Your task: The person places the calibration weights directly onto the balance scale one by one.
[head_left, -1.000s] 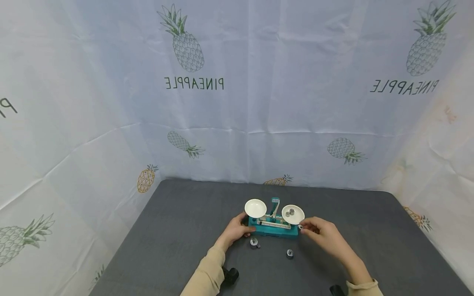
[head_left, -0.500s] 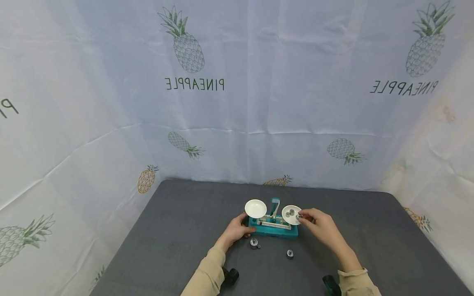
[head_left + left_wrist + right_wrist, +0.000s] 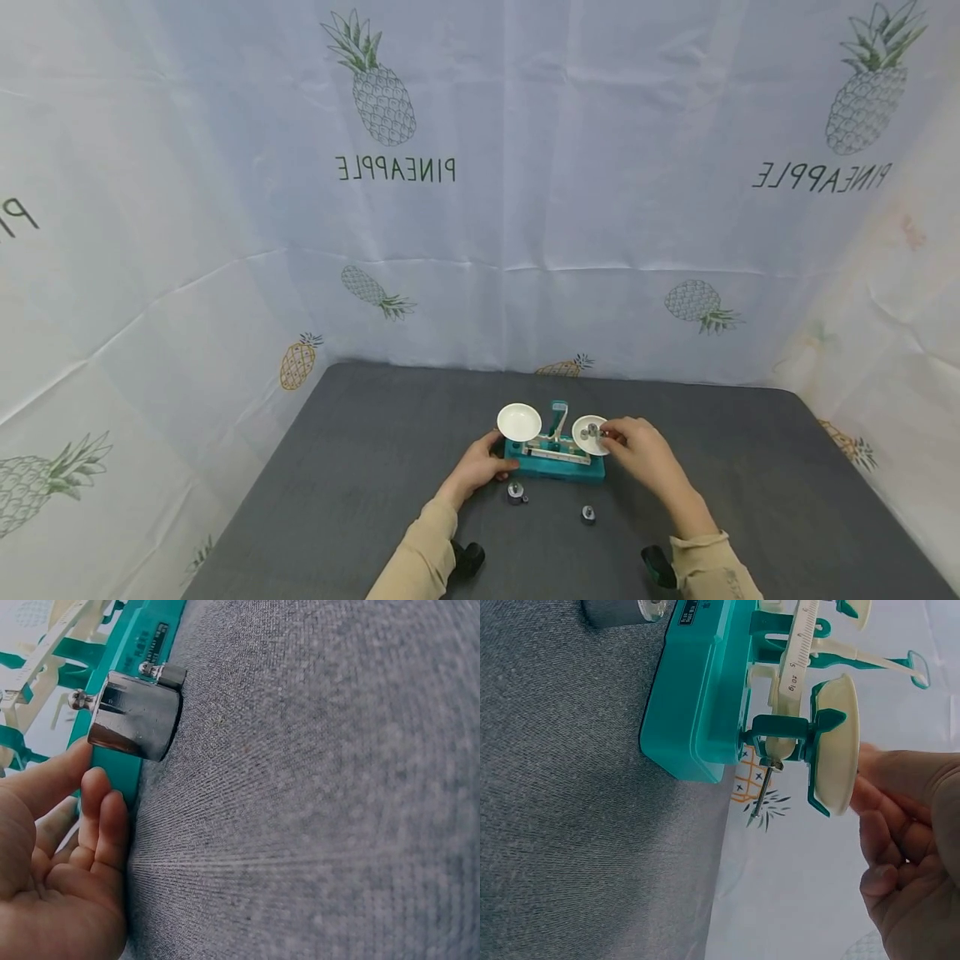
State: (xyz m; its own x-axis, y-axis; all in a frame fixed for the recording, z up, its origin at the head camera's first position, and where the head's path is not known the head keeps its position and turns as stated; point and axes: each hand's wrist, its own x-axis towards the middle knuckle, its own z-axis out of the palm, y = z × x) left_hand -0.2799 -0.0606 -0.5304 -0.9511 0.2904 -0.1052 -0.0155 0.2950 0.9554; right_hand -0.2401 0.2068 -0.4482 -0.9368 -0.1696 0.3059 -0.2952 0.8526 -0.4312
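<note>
A teal balance scale [image 3: 558, 469] with two cream pans stands on the table. My left hand [image 3: 472, 467] grips the left end of its base, thumb along the front. Nothing lies in the left pan [image 3: 519, 422]. Over the right pan [image 3: 592, 447], my right hand [image 3: 641, 454] pinches a small metal weight [image 3: 602, 432], close to other small weights [image 3: 589, 431] lying there. From the right wrist view, the pan's underside [image 3: 836, 746] hides those fingertips and the weight. A large shiny weight [image 3: 135, 716] sits in front of the base near my left fingers, beside a tiny one [image 3: 171, 675].
Another metal weight [image 3: 588, 515] stands on the dark grey tabletop [image 3: 375, 467] in front of the scale. Black wrist devices [image 3: 468, 560] show beside the sleeves. A pale pineapple-print curtain [image 3: 480, 217] hangs behind and along the sides of the table.
My right hand has carried the small weight from beside the scale's right end up and leftward over the right pan. The left hand has stayed on the base.
</note>
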